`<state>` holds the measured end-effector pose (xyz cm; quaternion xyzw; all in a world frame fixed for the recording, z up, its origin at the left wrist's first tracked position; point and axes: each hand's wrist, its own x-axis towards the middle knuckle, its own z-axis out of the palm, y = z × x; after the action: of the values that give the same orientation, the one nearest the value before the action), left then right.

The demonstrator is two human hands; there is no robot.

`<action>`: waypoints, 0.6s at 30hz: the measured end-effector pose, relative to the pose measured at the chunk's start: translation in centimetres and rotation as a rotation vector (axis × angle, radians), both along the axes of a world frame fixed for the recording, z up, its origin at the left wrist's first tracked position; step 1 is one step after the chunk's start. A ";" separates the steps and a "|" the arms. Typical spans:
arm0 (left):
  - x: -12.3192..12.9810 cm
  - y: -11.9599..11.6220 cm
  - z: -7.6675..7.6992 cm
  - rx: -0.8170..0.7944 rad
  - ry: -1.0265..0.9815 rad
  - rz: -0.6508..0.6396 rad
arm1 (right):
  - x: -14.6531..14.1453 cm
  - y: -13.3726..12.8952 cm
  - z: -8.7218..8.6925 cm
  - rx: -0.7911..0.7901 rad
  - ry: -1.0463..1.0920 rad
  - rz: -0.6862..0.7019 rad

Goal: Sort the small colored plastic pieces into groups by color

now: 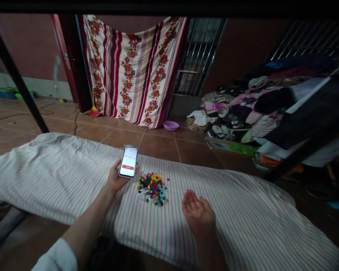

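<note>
- The left hand (116, 180) grips the phone (128, 162), thumb at its left edge; most of the fingers are hidden behind it, with tips showing at the right edge.
- The phone's screen is lit and faces the wearer; its text is too small to read (a red button is plain enough), and a pixelated patch covers its top end.
- The right hand (199, 213) is palm up over the cloth (81, 184), fingers close together and slightly curled, with nothing visible in its hold. Whether it touches the cloth is hard to tell.
- The pile (153, 190) of small coloured pieces lies on the cloth between the hands, just right of the phone and apart from the right hand. The pieces overlap, and their exact shape cannot be made out.
- The left sleeve (58, 258) is cut off by the bottom edge; the right forearm sinks into shadow there.
- The striped cloth runs out of view at the left and hides whatever bears it.
- Beyond, the curtain (135, 75) hides what is behind it, near the purple basin (171, 125).
- The clothes (214, 107) heaped at right blur together in the dimness.
</note>
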<state>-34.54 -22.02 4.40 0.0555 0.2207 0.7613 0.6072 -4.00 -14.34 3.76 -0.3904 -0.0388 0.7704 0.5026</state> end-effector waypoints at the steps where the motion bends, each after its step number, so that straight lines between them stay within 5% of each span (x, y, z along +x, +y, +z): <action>1: 0.0 -0.8 -0.1 -0.007 -0.002 0.012 | -0.3 -0.1 0.2 -0.003 -0.006 -0.001; 6: 1.1 -3.7 -0.1 -0.068 -0.037 0.057 | -1.3 0.0 0.2 0.013 -0.050 -0.009; 18: 2.9 -6.6 1.8 -0.117 -0.076 -0.006 | -2.5 0.5 -0.9 0.129 -0.185 0.045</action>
<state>-31.60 -28.59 6.15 -0.0086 0.2415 0.7467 0.6197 -6.47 -13.85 2.85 -0.4256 -0.1432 0.7381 0.5035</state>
